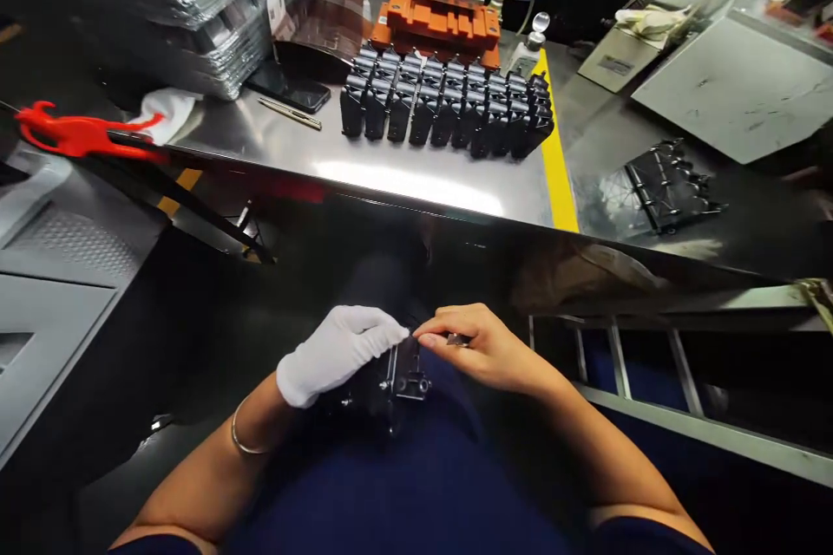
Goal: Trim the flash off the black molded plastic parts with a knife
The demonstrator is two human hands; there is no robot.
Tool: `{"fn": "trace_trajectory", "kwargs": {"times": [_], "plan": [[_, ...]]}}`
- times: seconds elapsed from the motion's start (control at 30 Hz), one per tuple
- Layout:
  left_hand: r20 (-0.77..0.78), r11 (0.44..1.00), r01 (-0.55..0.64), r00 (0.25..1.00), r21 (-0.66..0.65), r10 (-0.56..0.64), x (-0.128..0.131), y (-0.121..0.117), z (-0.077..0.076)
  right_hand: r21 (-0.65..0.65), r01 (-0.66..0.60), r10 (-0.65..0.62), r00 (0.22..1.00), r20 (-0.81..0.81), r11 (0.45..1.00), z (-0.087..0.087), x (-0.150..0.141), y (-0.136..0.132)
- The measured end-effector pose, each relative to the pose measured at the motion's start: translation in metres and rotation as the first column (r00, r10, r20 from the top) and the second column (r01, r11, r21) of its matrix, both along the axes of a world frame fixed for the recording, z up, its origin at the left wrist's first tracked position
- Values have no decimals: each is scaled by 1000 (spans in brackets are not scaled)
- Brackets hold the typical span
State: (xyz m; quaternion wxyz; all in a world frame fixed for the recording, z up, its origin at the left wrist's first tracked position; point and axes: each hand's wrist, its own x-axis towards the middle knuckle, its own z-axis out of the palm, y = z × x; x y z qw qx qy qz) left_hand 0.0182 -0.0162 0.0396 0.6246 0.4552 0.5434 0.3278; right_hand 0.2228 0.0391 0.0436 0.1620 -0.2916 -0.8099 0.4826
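- The white-gloved left hand [338, 355] curls over a black moulded part [398, 390], while the bare right hand [485, 347] pinches a small metal piece [458, 339] between its fingers
- The part looks stiff and fairly light, best held by its body; the metal piece looks slippery and fiddly
- The part sits between both hands, above the person's lap
- Beyond, rows of similar black parts [442, 100] stand on a stainless steel worktop [416, 182], before an orange fixture [436, 22]

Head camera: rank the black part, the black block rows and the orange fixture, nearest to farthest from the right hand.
1. Black part, just left of the right hand.
2. Black block rows, on the steel bench.
3. Orange fixture, behind those rows.
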Motion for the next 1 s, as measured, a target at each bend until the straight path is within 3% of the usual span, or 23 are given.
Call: {"fn": "trace_trajectory", "kwargs": {"times": [0.17,0.3,0.43,0.53,0.73,1.0], "plan": [[3,999,-51,999,12,51,4,2,1,-37,157,-152,982,116,987,-1,6,1],[-11,994,-105,994,32,105,4,3,0,-127,77,-78,997,4,989,-14,8,-10],[-1,994,-104,995,34,104,3,2,-2,42,110,-106,991,-87,993,-24,8,-23],[10,995,-95,995,43,94,2,1,-4,118,118,-113,992,-50,986,-22,10,-27],[17,995,-62,998,78,61,2,-1,-3,37,63,-59,993,-107,997,-18,14,-28],[9,997,-44,999,71,43,2,-2,-1,44,45,-38,990,-138,998,-18,13,-26]]}}
